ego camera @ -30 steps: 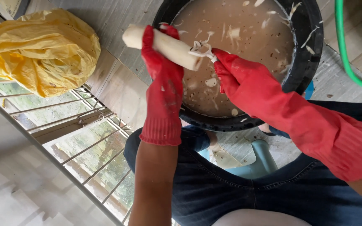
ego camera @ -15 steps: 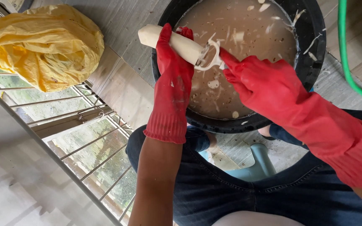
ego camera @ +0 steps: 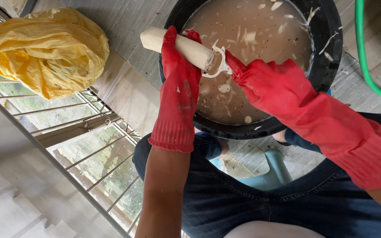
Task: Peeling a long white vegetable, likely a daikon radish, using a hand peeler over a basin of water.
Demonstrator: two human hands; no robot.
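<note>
Both my hands wear long red rubber gloves. My left hand point(ego camera: 179, 75) grips a pale, peeled root vegetable point(ego camera: 155, 39) that lies across the rim of a black tub point(ego camera: 327, 66). My right hand point(ego camera: 272, 86) holds a white peeler point(ego camera: 216, 63) whose blade rests on the root near its right end. Muddy brown water with several floating pale peelings fills the tub beneath both hands.
A crumpled yellow plastic bag point(ego camera: 40, 50) lies on the floor at the upper left. A metal railing point(ego camera: 84, 145) runs diagonally along the left, with steps below it. A green hose point(ego camera: 367, 66) curves at the upper right. I sit on a light blue stool point(ego camera: 270, 176).
The peeler has slid along the root toward its right end. The camera has shifted a little, so the tub and bag sit slightly differently in view.
</note>
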